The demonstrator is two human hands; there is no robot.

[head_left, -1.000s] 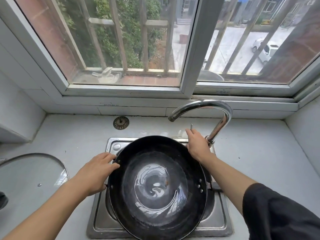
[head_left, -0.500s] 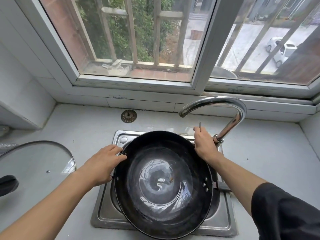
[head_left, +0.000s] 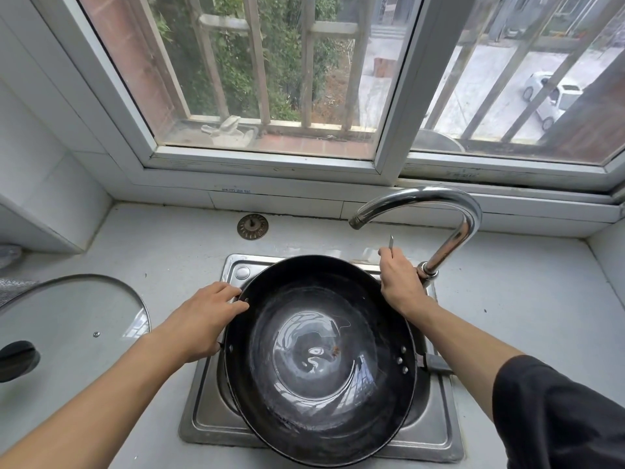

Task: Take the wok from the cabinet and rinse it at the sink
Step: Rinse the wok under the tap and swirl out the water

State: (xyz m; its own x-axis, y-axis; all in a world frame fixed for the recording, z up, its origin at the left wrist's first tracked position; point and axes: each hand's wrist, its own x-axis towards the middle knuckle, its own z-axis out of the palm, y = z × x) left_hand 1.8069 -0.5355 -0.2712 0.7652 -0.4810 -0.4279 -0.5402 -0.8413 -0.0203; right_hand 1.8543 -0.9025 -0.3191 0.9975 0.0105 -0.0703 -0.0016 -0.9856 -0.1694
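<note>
Wok sits across the sink with water pooled in it, our left hand gripping its left rim to steady it, right hand wrapped on the tap lever, likely to control flow.

A wide sliding window with a white frame filled the upper half of the frame, daylight coming through its glass. Behind the glass stood pale bars, green shrubs at upper centre, and a white car on a paved yard at upper right. White wall tiles ran down the upper left. Below the sill, a pale grey counter spread across the middle of the frame, with a round metal strainer lying near its back edge.
</note>
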